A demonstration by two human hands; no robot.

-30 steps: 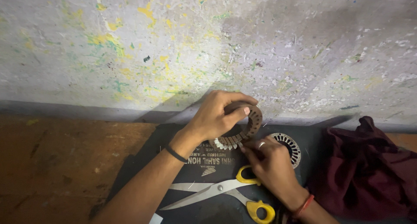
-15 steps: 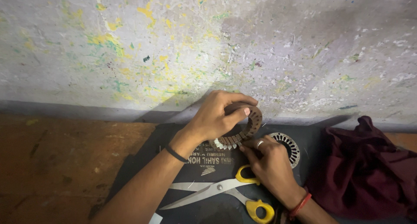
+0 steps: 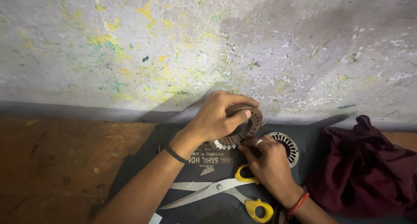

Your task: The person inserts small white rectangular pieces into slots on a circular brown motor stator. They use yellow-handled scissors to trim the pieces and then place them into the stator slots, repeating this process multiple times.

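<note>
Right up against the paint-splattered wall [image 3: 208,46], low down near the floor, the person's got both hands on a rusty brown stator core [image 3: 244,127], the slotted ring kind w/ teeth around the inside. Left hand [image 3: 217,117] is wrapped over the top of it, fingers curled shut around the ring, thumb across the outer face, holding it tilted up on edge just above the mat. Right hand [image 3: 267,163] is tucked in below, fingertips pinched at the bottom rim of the ring where some whitish bits poke out of the slots. Can't tell exactly what it's pinching tbh, too small. Ring on one finger, red thread band at that wrist, thin black band on the left wrist.

Other stuff: a second stator ring [image 3: 286,146], silvery, lies flat on the black mat [image 3: 143,163] just right of the right hand, partly hidden by the knuckles. Scissors w/ yellow handles [image 3: 226,190] lie on the mat in front, blades pointing left, handles touching or nearly touching the right hand. Dark maroon cloth [image 3: 365,167] is bunched up on the right side, near the silver ring. Brownish bare floor [image 3: 56,163] off to the left.
</note>
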